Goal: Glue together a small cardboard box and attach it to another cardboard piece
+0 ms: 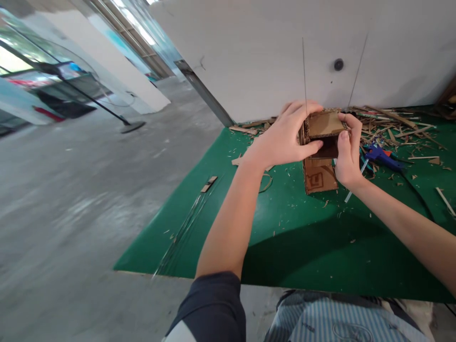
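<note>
Between my two hands is a small cardboard box (320, 175) with an opening in the side facing me and a printed mark on its lower front. My left hand (285, 135) wraps round its upper left side, with the thumb at the opening. On the right edge, my right hand (349, 152) grips the box with thumb and fingers. Two thin wires (304, 71) rise above the box; where they are fixed is hidden. A blue glue gun (383, 157) with a black cord lies just right of my right hand, near a pale glue stick (348, 196).
Cardboard scraps (395, 126) are heaped along the white wall (256, 57) at the back right. Thin wires with a small cardboard piece (209, 184) lie on the green table (281, 251) at left. Beyond the table's left edge, a stand with a round base (133, 127) rests on the concrete floor.
</note>
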Demonstrator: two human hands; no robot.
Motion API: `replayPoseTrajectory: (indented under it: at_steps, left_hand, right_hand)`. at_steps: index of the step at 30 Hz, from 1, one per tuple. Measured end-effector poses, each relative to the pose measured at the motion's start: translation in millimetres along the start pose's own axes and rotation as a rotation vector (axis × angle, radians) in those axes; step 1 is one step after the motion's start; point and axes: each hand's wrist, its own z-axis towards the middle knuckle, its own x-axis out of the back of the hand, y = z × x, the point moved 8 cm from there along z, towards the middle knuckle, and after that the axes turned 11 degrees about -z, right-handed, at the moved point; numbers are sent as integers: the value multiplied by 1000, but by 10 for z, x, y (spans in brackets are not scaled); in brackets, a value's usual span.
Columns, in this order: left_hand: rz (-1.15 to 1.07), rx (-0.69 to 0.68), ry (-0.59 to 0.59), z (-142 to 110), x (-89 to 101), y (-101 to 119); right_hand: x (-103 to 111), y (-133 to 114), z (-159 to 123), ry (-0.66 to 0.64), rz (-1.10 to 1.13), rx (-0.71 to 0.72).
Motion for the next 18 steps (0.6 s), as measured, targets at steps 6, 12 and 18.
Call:
replayPoseTrajectory:
  at_steps: [6,12,18]
  left_hand:
    - [33,58,-21,-24,-40,-65]
    - [33,39,47,-3,-22,-18]
    - [0,56,147,23,-34,-15]
  right_hand:
    - [-31,57,-24,-37,23,4]
    - [-32,59,-10,-38,-1,25]
    - [-82,118,-7,-101,-8,-12]
